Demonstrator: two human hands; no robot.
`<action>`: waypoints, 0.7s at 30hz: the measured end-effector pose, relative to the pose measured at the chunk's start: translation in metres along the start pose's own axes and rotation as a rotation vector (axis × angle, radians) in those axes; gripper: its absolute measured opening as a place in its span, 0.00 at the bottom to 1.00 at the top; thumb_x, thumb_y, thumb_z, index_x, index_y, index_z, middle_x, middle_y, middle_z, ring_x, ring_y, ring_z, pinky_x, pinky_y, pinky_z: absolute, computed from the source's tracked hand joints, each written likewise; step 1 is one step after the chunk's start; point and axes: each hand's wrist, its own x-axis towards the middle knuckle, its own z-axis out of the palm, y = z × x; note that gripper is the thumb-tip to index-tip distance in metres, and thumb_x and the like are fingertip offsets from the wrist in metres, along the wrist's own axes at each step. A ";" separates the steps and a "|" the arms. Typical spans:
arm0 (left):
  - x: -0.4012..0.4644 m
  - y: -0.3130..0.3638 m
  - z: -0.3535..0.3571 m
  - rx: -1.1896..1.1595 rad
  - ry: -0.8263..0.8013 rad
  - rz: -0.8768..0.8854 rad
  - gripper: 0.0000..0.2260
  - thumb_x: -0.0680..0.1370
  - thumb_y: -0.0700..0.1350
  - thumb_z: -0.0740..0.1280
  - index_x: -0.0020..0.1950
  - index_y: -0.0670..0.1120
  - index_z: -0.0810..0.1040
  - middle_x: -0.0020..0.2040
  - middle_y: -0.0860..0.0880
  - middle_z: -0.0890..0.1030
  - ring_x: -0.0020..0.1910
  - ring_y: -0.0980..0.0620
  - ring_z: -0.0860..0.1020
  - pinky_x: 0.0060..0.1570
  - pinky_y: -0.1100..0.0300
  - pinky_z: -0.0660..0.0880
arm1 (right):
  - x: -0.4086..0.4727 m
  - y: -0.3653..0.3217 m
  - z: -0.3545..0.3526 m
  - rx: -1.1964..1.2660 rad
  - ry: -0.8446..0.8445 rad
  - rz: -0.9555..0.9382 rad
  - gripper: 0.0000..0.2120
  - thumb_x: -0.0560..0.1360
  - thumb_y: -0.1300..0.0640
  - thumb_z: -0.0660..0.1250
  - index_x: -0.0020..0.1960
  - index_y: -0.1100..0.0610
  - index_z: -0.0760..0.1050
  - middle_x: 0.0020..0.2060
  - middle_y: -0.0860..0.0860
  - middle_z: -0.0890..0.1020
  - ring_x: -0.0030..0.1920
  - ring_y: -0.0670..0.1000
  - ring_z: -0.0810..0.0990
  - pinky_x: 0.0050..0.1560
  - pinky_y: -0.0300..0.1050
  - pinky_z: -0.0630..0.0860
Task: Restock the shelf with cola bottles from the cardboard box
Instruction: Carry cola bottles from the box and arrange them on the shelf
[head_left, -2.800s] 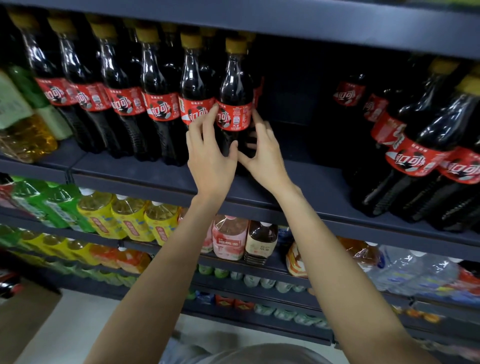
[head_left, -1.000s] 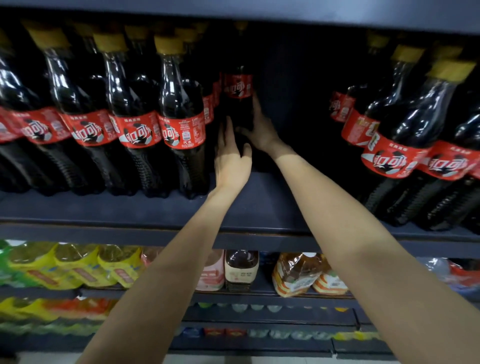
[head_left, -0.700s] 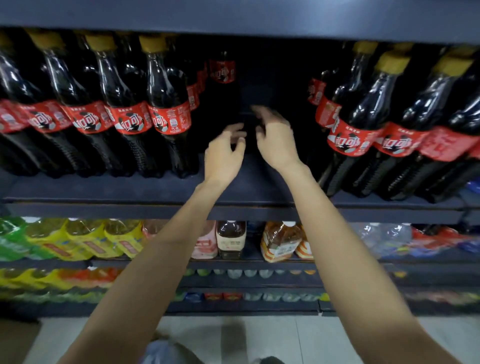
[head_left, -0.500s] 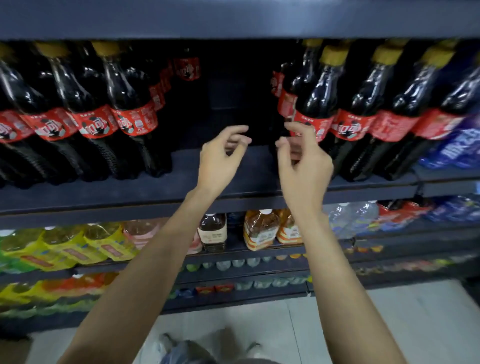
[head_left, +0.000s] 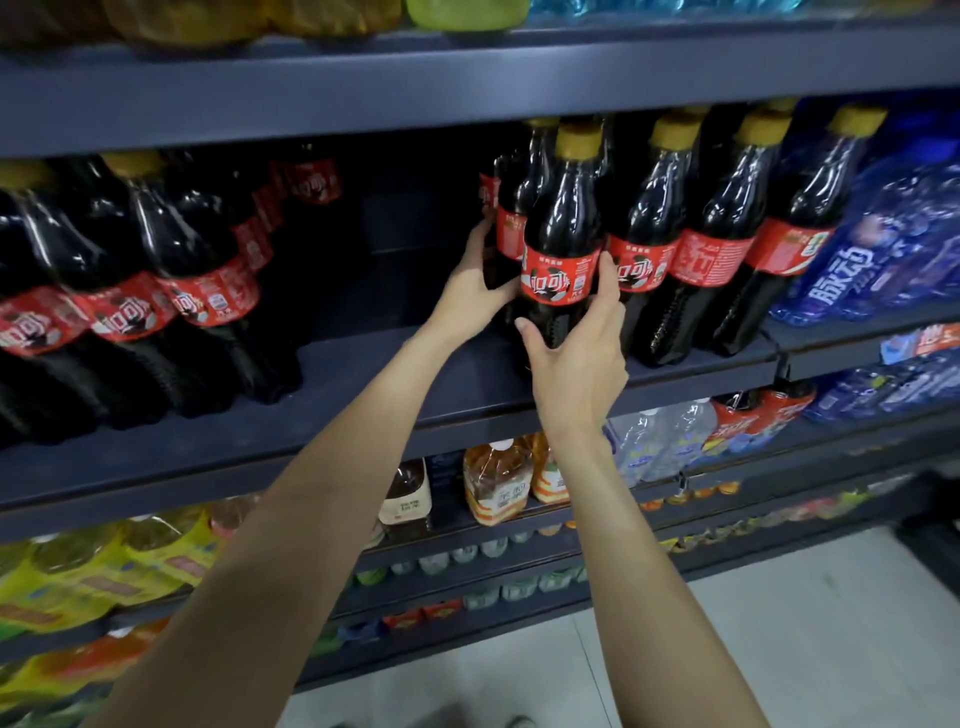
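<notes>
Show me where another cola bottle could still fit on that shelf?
The bare stretch of shelf between the left cola group and the bottle both hands grip. Right of that bottle, colas and blue packs sit crowded.

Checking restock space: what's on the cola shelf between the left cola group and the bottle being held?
Nothing; bare dark shelf between the left cola group and the held cola bottle, head view.
</notes>
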 end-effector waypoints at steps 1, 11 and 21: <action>-0.002 -0.002 -0.001 0.005 0.015 0.015 0.36 0.75 0.42 0.71 0.77 0.44 0.55 0.70 0.46 0.71 0.68 0.54 0.70 0.65 0.68 0.67 | 0.000 0.000 -0.001 0.029 -0.008 0.000 0.42 0.69 0.50 0.75 0.75 0.55 0.55 0.59 0.55 0.74 0.54 0.57 0.78 0.44 0.51 0.76; -0.059 -0.032 -0.078 0.037 0.400 -0.037 0.34 0.75 0.46 0.71 0.76 0.48 0.57 0.63 0.54 0.74 0.59 0.60 0.74 0.60 0.67 0.72 | -0.001 -0.009 0.007 0.219 -0.261 -0.058 0.40 0.68 0.51 0.76 0.73 0.53 0.59 0.63 0.51 0.72 0.61 0.50 0.73 0.56 0.46 0.70; -0.054 -0.043 -0.114 0.012 0.439 -0.057 0.37 0.75 0.43 0.65 0.77 0.44 0.45 0.75 0.47 0.59 0.73 0.52 0.61 0.73 0.56 0.58 | 0.008 -0.044 0.058 0.277 -0.363 -0.091 0.39 0.69 0.51 0.75 0.73 0.53 0.59 0.61 0.53 0.73 0.59 0.55 0.75 0.55 0.51 0.72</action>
